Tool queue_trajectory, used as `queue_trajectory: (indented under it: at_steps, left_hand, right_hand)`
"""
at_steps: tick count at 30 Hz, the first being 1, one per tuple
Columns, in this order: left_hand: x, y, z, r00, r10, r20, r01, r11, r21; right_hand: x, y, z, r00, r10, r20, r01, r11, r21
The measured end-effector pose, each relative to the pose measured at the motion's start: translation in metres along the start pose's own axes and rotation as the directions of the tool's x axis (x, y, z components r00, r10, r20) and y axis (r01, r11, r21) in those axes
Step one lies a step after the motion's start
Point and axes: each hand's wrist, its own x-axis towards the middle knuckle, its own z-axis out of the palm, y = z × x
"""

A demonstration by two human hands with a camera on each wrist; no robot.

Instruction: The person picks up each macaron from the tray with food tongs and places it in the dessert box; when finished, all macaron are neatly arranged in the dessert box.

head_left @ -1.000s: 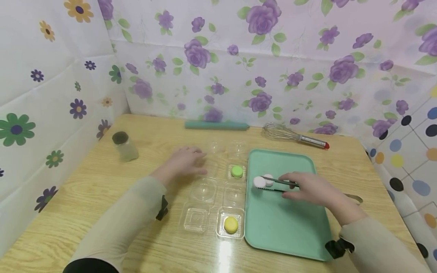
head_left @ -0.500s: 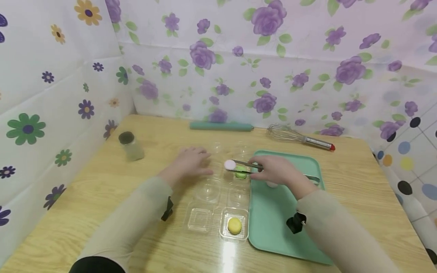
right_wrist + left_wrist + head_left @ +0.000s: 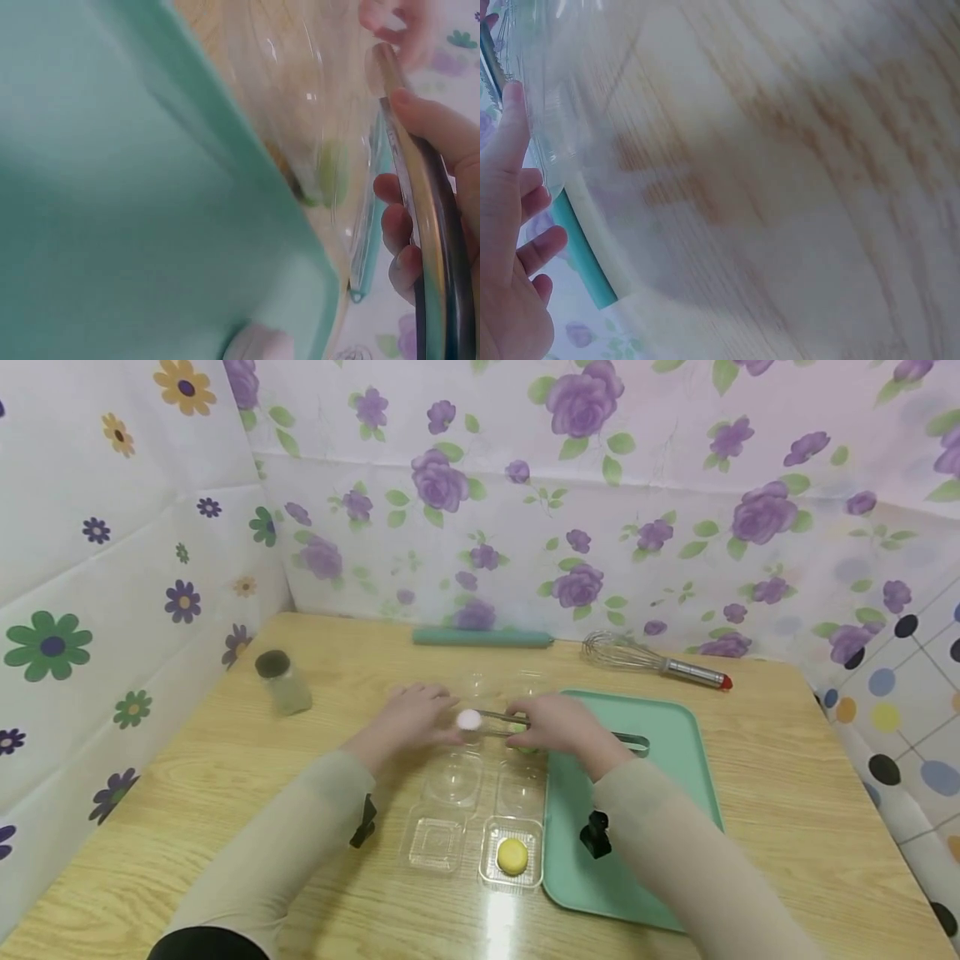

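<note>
Right hand (image 3: 553,724) clamped on tongs (image 3: 429,195), a person holds a pink cookie (image 3: 469,720) at that hand's nine o'clock, over clear boxes (image 3: 454,779); the left hand (image 3: 414,717), fingers apart, apparently steadies them.

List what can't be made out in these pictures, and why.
Green macaron: head view, partly hidden by the right grip and tongs.
Pale macaron on the tray: right wrist view, cut off by the bottom edge.
Left grip: left wrist view, cut off by the left edge.
What is in the jar: head view, too small and blurred.
</note>
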Motion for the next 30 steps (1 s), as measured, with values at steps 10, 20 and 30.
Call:
queue_trajectory:
  at_steps: [10, 20, 30]
  left_hand:
    - [0.002, 0.001, 0.001, 1.0, -0.003, 0.003, 0.003, 1.0, -0.014]
    - [0.002, 0.001, -0.001, 1.0, -0.002, 0.016, 0.002, 1.0, 0.014]
    - [0.002, 0.0, 0.001, 1.0, -0.007, 0.007, 0.007, 1.0, 0.014]
  right_hand:
    - [0.009, -0.015, 0.001, 0.996, 0.075, 0.048, -0.072, 0.996, -0.057]
    - [0.01, -0.018, 0.003, 0.992, 0.112, 0.06, -0.108, 0.992, -0.062]
    - [-0.004, -0.006, 0.0, 0.998, 0.069, 0.009, -0.069, 0.997, -0.044]
